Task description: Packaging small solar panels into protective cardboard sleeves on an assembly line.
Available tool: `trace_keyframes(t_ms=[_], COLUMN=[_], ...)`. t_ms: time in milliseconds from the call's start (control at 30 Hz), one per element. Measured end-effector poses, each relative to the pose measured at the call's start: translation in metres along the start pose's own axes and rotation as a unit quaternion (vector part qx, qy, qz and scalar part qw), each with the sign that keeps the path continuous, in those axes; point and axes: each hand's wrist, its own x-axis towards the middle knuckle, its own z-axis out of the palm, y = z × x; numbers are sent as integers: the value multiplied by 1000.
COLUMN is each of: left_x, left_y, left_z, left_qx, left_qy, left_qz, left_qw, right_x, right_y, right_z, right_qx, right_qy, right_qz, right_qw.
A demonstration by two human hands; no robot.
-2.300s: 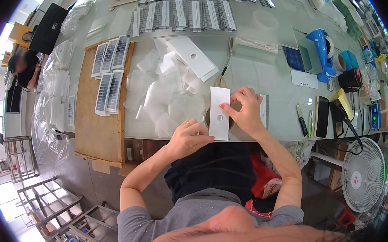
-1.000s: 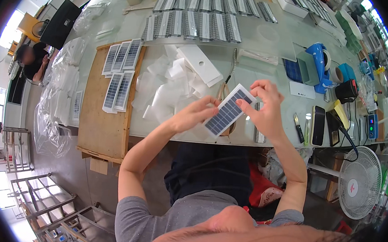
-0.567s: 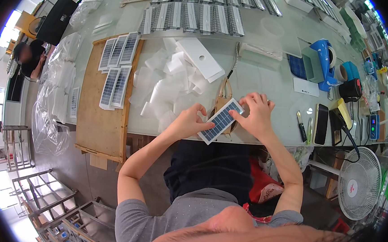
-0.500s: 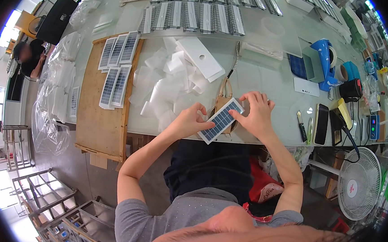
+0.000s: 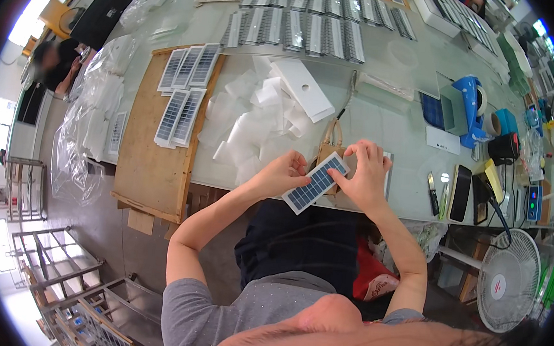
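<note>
A small solar panel (image 5: 315, 185) with dark blue cells and a white border is held tilted at the table's front edge. My right hand (image 5: 368, 179) grips its upper right end, thumb on the cell face and fingers behind the edge. At its left edge my left hand (image 5: 281, 173) is closed, the thumb against the border and the other fingers curled. Under and behind the panel stands a brown wooden fixture (image 5: 331, 148), partly hidden. A thin pale strip (image 5: 387, 171) shows just beyond my right hand.
A wooden board (image 5: 144, 131) at left bears several finished-looking panels (image 5: 182, 116). White film pieces (image 5: 248, 132) and a white block (image 5: 303, 91) lie mid-table. Rows of panels (image 5: 293, 29) fill the back. At right are a knife (image 5: 433, 193), a phone (image 5: 460, 193), a blue tape dispenser (image 5: 467, 112) and a fan (image 5: 507, 281).
The view has shifted, so the table's things appear farther right. Both hands keep the panel in nearly the same pose. The pale strip beside my right hand now shows.
</note>
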Motion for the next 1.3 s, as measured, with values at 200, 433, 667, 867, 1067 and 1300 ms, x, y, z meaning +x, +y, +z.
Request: trace_keyframes(t_ms=[200,433,667,867,1067,1300], left_x=[-40,-80,-47,26,54,26], left_y=[-3,21,-38,-52,-43,-1], left_z=[-28,-183,-453,-478,-474,-405], left_qx=[-10,-135,53,134,374,468], left_qy=[-56,317,568,522,487,579], left_qz=[-45,77,16,-14,-89,81], left_qw=[997,936,821,842,785,663], right_x=[8,12,13,7,15,91], right_y=[-18,-2,-12,-3,8,71], right_z=[-2,-33,-25,-38,-40,-19], right_qx=[30,69,62,38,11,-89], right_qy=[14,51,13,1,28,96], right_qz=[-60,-29,-49,13,15,-22], right_qw=[998,996,997,999,999,991])
